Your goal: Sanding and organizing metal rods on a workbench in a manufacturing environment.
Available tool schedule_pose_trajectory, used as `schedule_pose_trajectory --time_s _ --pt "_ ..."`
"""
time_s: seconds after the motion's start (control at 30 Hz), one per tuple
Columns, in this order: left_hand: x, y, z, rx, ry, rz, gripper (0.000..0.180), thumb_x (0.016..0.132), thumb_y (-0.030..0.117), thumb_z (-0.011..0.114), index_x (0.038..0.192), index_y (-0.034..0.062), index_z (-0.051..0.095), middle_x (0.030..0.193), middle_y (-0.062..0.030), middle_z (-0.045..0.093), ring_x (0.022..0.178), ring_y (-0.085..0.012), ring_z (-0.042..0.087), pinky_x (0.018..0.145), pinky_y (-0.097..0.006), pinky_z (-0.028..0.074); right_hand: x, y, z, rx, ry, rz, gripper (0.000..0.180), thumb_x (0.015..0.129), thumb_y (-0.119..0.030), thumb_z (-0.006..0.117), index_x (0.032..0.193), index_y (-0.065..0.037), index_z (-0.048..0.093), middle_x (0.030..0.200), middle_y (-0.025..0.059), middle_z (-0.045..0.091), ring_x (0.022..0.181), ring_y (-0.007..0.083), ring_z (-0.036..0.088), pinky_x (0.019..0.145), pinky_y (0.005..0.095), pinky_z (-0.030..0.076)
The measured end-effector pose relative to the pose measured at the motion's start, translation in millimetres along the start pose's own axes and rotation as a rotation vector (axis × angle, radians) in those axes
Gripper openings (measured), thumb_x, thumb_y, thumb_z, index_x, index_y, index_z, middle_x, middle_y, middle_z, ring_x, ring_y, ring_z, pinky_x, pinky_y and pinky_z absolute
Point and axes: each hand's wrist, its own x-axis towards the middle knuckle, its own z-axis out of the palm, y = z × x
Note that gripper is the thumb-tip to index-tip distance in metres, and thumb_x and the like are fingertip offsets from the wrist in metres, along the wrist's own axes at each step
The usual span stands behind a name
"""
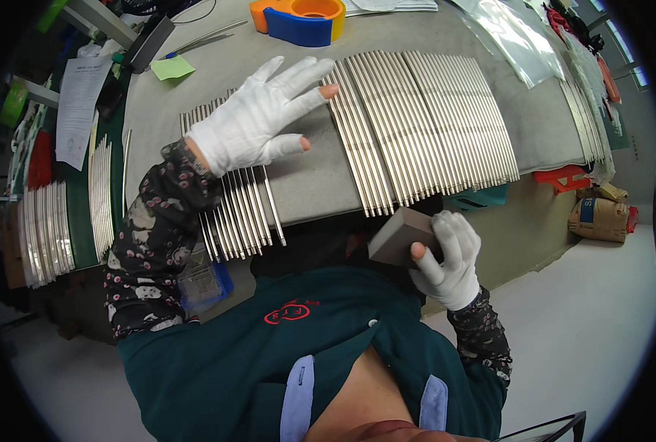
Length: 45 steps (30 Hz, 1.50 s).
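Observation:
My left hand (258, 114), in a white glove with bare thumb and index tips, hovers or rests over the table with its fingers spread. Its fingertips reach the left edge of a wide row of slim silvery metal rods (431, 121) laid side by side. Beneath my left wrist and sleeve lies a smaller group of similar rods (241, 214), partly hidden. Just off the table's front edge, my right hand (449, 261), gloved too, grips a grey-brown rectangular block (404, 237) between thumb and fingers. The block sits close to the near ends of the wide row.
An orange and blue tape dispenser (298, 20) stands at the back, with tweezers (203, 40) and a green sticky note (172, 68) to its left. Clear plastic bags (516, 40) lie at the back right. More rods (44, 232) are stacked at the far left.

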Motion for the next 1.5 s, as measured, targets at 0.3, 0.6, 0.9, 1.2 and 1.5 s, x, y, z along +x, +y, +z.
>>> schedule_pose_trajectory --time_s 0.3,0.6,0.9,1.2,1.5 --pt "-103.5 10.0 -3.7 0.036 -0.229 -0.184 0.070 0.096 0.058 0.024 0.151 0.0155 0.020 0.152 -0.0217 0.022 0.138 -0.0414 0.026 0.112 -0.056 0.016 -33.9 7.1 -4.1 -0.158 -0.008 0.249 0.096 0.061 -0.010 0.071 0.147 -0.020 0.029 0.137 0.0227 0.039 0.115 0.0379 0.047 0.091 0.0459 0.042" --pt "1.4 18.4 45.0 -0.027 0.046 -0.079 0.077 0.093 0.066 0.020 0.150 0.0137 0.018 0.151 -0.0220 0.024 0.138 -0.0406 0.026 0.112 -0.058 0.018 -18.7 -9.6 0.3 -0.126 0.041 0.253 0.095 0.062 -0.011 0.071 0.147 -0.020 0.030 0.138 0.0238 0.038 0.114 0.0381 0.047 0.091 0.0458 0.041" --pt "-47.5 -7.3 -22.5 0.075 -0.040 -0.130 0.084 0.088 0.072 0.026 0.147 0.0120 0.031 0.153 -0.0166 0.025 0.141 -0.0380 0.023 0.113 -0.057 0.015 -38.6 -10.5 -11.0 -0.210 0.056 0.387 0.093 0.064 -0.011 0.071 0.148 -0.020 0.030 0.138 0.0261 0.038 0.116 0.0375 0.046 0.093 0.0442 0.040" --pt "-90.7 -5.0 7.8 0.146 -0.226 -0.243 0.083 0.089 0.069 0.027 0.149 0.0118 0.025 0.154 -0.0180 0.020 0.141 -0.0409 0.018 0.114 -0.055 0.012 -35.9 -6.5 -6.5 -0.200 0.066 0.380 0.093 0.065 -0.012 0.072 0.148 -0.019 0.030 0.137 0.0262 0.039 0.117 0.0373 0.045 0.094 0.0434 0.040" --pt "8.8 -1.7 44.7 -0.022 0.260 -0.082 0.082 0.091 0.070 0.020 0.152 0.0158 0.015 0.155 -0.0198 0.017 0.143 -0.0414 0.013 0.115 -0.053 0.009 -21.6 -19.8 -4.9 -0.095 0.010 0.361 0.097 0.060 -0.015 0.076 0.147 -0.017 0.031 0.132 0.0261 0.043 0.105 0.0360 0.050 0.087 0.0428 0.042"
